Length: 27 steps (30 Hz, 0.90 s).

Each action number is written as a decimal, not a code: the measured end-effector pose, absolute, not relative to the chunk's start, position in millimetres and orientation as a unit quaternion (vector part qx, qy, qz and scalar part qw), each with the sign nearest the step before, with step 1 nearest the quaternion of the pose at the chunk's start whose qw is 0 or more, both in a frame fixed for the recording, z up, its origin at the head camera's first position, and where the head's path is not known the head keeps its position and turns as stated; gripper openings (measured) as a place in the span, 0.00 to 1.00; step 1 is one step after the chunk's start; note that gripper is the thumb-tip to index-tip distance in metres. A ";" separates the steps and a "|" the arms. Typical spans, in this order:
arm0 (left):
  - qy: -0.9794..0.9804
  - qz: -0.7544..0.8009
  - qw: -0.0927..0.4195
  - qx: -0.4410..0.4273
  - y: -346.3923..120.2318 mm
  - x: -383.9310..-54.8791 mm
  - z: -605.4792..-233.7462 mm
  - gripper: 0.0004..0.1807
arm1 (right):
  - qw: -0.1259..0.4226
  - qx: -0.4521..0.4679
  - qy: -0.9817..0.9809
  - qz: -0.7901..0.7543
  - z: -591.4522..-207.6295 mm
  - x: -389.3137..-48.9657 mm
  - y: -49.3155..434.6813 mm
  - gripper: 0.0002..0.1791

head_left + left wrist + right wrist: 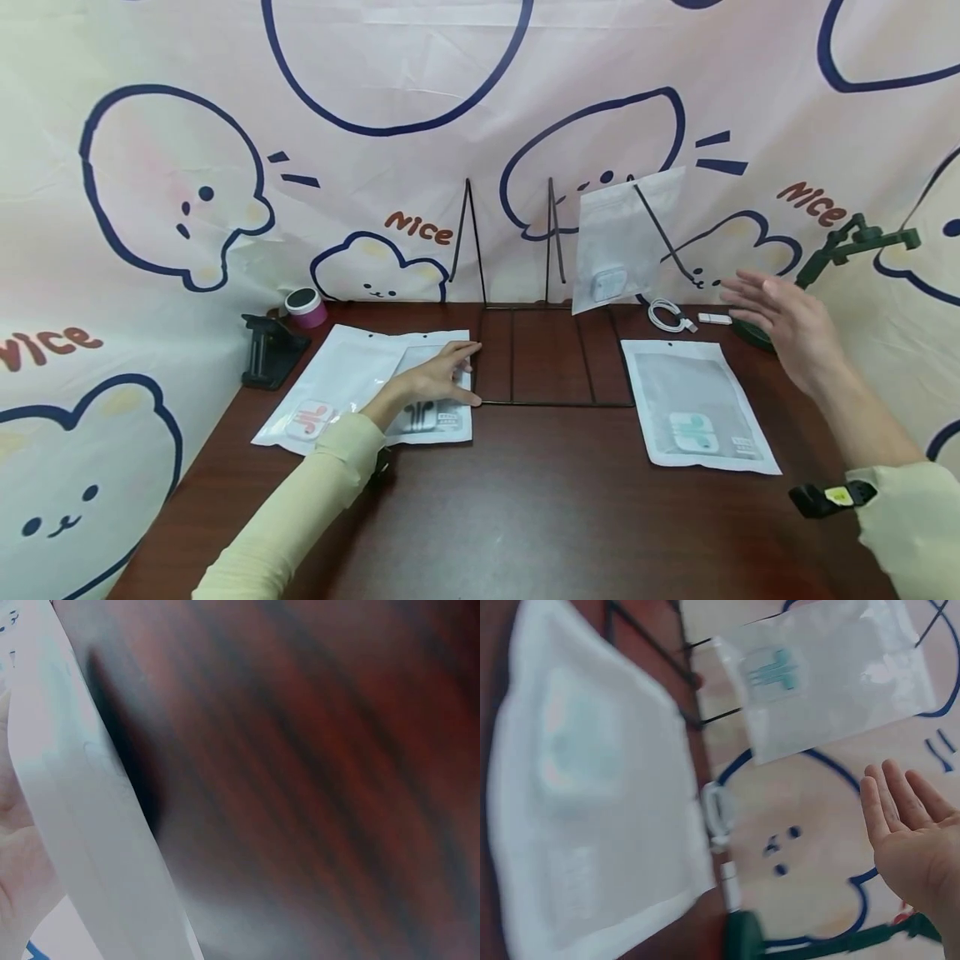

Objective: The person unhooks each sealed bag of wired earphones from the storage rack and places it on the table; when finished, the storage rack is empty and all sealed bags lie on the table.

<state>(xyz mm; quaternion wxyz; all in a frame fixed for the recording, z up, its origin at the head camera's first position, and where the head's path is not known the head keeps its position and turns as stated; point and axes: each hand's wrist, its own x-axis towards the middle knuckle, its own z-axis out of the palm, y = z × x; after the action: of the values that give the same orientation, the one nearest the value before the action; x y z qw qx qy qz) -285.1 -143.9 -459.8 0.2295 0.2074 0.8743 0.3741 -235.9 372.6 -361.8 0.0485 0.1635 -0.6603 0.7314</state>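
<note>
My left hand [438,375] rests on the right-hand one of two overlapping white zip pouches [450,423], its thumb and fingertips spread along that pouch's right edge. This pouch shows a dark earphone print through its front. Partly beneath it lies the other pouch [345,367], with a pink print. In the left wrist view, a white pouch edge [97,795] blocks most of the hand. My right hand [787,325] is raised with its fingers straight, holding nothing, beyond a flat pouch [667,379] with a green print. Another white pouch [626,229] hangs from a wire rack's [555,405] right hook.
A coiled white cable [667,317] and a small white stick [714,318] lie behind the right pouch. A green stand [832,250] rises at the back right. At the back left are a black holder [266,354] and a pink round container [306,308].
</note>
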 end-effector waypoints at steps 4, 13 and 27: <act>0.874 0.372 0.233 0.210 -141.4 -283.7 -459.1 0.58 | 0.065 0.179 -0.651 0.735 -336.7 -250.0 367.5 0.21; 0.875 0.371 0.234 0.207 -141.7 -283.0 -458.7 0.57 | 0.055 0.164 -0.700 0.693 -300.8 -283.6 354.3 0.28; 0.870 0.377 0.240 0.207 -145.0 -287.0 -455.1 0.59 | 0.022 0.100 -0.864 0.493 -270.6 -332.3 335.2 0.43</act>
<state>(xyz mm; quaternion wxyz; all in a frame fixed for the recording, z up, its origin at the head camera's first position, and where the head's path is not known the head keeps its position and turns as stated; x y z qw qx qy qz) -287.0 -145.0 -455.1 0.2405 0.2068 0.8704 0.3766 -332.3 335.2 -270.6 0.0221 0.1001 -0.8638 0.4934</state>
